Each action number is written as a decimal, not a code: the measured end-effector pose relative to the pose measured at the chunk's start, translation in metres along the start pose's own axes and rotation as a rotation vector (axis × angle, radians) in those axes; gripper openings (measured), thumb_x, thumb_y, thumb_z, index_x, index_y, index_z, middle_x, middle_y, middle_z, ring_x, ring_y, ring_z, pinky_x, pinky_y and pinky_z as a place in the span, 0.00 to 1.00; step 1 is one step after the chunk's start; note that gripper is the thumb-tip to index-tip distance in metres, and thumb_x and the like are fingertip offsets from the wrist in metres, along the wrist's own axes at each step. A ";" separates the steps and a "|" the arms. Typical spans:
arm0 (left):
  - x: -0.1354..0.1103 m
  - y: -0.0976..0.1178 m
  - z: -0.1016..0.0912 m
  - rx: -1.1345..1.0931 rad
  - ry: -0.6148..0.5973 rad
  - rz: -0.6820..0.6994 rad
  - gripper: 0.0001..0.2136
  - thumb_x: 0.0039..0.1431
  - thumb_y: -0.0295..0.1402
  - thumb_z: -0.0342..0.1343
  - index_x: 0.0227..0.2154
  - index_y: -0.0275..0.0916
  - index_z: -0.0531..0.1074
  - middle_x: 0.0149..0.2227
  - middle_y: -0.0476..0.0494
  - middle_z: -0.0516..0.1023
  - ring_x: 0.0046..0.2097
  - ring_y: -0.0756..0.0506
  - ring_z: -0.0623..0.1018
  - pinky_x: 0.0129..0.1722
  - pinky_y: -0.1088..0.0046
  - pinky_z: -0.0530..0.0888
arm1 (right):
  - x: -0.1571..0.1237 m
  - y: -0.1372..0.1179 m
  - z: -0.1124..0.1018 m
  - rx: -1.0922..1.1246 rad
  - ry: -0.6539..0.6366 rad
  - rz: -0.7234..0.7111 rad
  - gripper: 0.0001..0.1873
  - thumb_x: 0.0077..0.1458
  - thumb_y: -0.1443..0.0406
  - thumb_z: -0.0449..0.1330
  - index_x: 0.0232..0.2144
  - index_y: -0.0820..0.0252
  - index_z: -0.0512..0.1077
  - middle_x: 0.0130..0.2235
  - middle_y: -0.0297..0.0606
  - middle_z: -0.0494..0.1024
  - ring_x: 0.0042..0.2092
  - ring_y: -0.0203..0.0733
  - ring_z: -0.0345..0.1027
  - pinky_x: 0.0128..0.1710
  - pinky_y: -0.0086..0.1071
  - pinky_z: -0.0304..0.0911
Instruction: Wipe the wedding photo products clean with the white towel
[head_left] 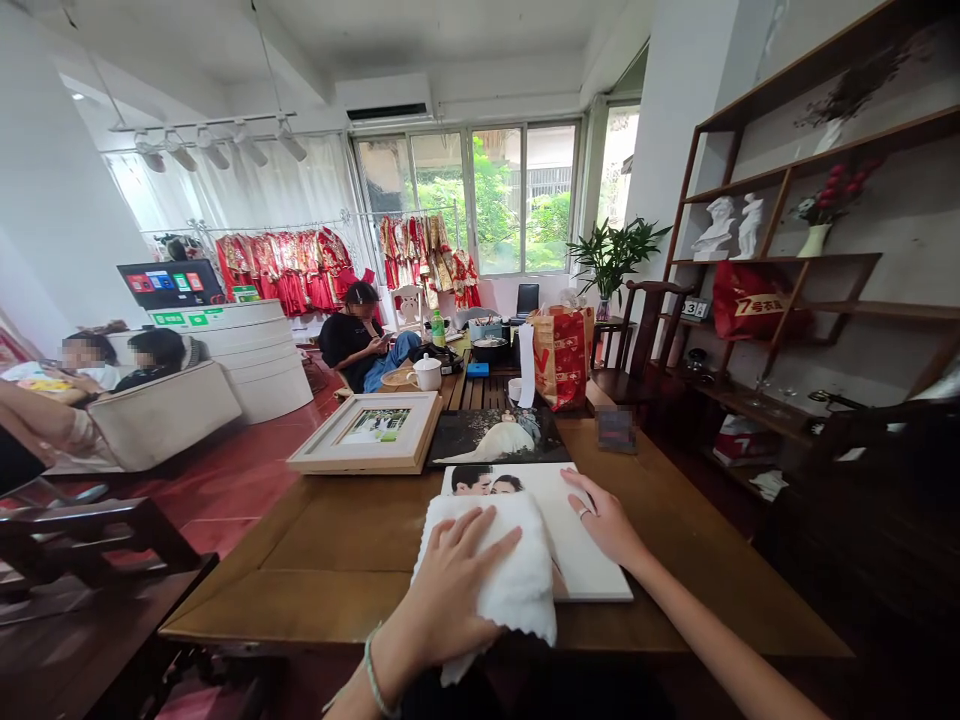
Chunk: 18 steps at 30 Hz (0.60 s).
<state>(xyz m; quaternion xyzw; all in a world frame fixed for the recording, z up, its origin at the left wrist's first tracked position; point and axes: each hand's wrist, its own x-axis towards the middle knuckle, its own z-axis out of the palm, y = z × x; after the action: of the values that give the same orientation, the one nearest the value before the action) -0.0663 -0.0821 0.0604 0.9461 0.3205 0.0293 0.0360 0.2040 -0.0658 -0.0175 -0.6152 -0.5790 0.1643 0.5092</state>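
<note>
My left hand (461,580) lies spread on a folded white cloth (517,570), pressing it over the left part of a photo panel (596,570). The panel is white with a printed couple, and the cloth hides much of the print. At its right side, my right hand (600,515) rests with fingers stretched out flat on the panel; a ring shows on one finger. Just behind lies a dark photo print (495,437) of a figure in a white gown. Left of that is a pale wooden picture frame (367,430) with a small photo inside.
Beyond the prints stand a white lidded cup (426,373), a red and gold paper bag (561,355) and a small dark block (616,430) on the brown table (315,545). A person (367,340) sits at the far left side. Wooden shelves (780,260) rise on the right.
</note>
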 end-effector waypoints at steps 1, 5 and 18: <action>0.005 -0.004 -0.002 0.009 0.006 -0.022 0.41 0.42 0.40 0.61 0.61 0.53 0.49 0.64 0.40 0.48 0.63 0.32 0.50 0.56 0.48 0.52 | 0.000 0.000 0.000 -0.001 -0.002 0.001 0.21 0.51 0.66 0.52 0.49 0.60 0.70 0.55 0.45 0.69 0.57 0.47 0.61 0.58 0.44 0.55; 0.027 -0.023 -0.002 0.046 0.055 -0.066 0.38 0.45 0.41 0.60 0.61 0.51 0.52 0.63 0.39 0.50 0.62 0.33 0.51 0.56 0.49 0.52 | 0.000 -0.001 -0.002 -0.006 -0.009 0.003 0.22 0.51 0.66 0.52 0.49 0.61 0.69 0.55 0.46 0.69 0.58 0.47 0.61 0.58 0.44 0.55; 0.058 -0.052 0.014 0.085 0.124 -0.069 0.27 0.58 0.37 0.48 0.61 0.47 0.53 0.63 0.38 0.52 0.63 0.34 0.50 0.58 0.50 0.50 | 0.000 -0.003 -0.002 -0.041 -0.029 0.028 0.23 0.51 0.65 0.51 0.50 0.62 0.68 0.56 0.47 0.68 0.58 0.47 0.61 0.57 0.44 0.55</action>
<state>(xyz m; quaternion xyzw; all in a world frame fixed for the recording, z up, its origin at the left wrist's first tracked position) -0.0510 -0.0065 0.0442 0.9315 0.3557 0.0728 -0.0233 0.2037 -0.0668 -0.0138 -0.6311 -0.5809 0.1685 0.4856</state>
